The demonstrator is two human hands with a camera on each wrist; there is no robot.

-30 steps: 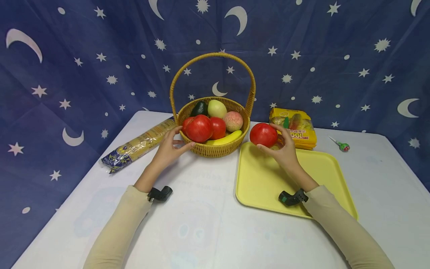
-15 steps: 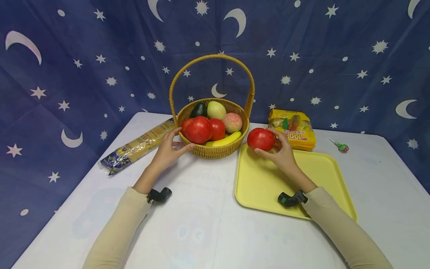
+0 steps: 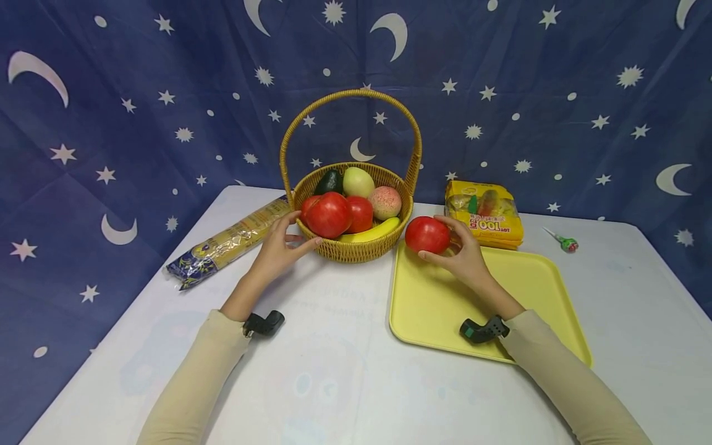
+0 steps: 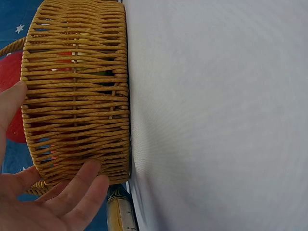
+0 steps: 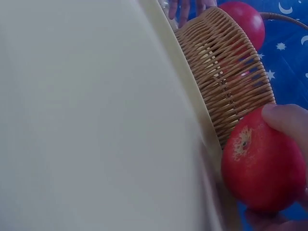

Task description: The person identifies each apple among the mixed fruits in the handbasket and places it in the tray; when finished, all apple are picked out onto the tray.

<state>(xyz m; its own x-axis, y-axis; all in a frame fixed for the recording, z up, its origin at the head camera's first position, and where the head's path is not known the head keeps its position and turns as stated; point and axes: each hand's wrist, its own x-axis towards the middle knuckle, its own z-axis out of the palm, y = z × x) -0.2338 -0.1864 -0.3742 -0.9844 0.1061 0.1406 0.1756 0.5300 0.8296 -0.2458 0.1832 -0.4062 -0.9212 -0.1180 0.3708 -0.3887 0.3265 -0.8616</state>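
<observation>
The left hand (image 3: 278, 248) touches the left side of the wicker basket (image 3: 356, 250); in the left wrist view its fingers (image 4: 77, 199) lie spread against the weave (image 4: 77, 106). The basket holds red fruits (image 3: 329, 215), a dark green avocado (image 3: 330, 181), a pale green fruit (image 3: 358, 182), a peach (image 3: 385, 203) and a banana (image 3: 371, 232). The right hand (image 3: 464, 256) grips a red fruit (image 3: 427, 235) above the far left corner of the yellow tray (image 3: 439, 309). In the right wrist view that fruit (image 5: 262, 161) is between thumb and fingers, close to the basket (image 5: 226, 72).
A long pack of pasta (image 3: 228, 242) lies left of the basket. Behind the tray sits a yellow package (image 3: 485, 215), with a lollipop (image 3: 563, 240) to its right. A blue cloth (image 3: 222, 74) with moons and stars hangs behind the table.
The right hand has carried the red fruit slightly left and toward the near side, lower in view. The left hand stays at the basket.
</observation>
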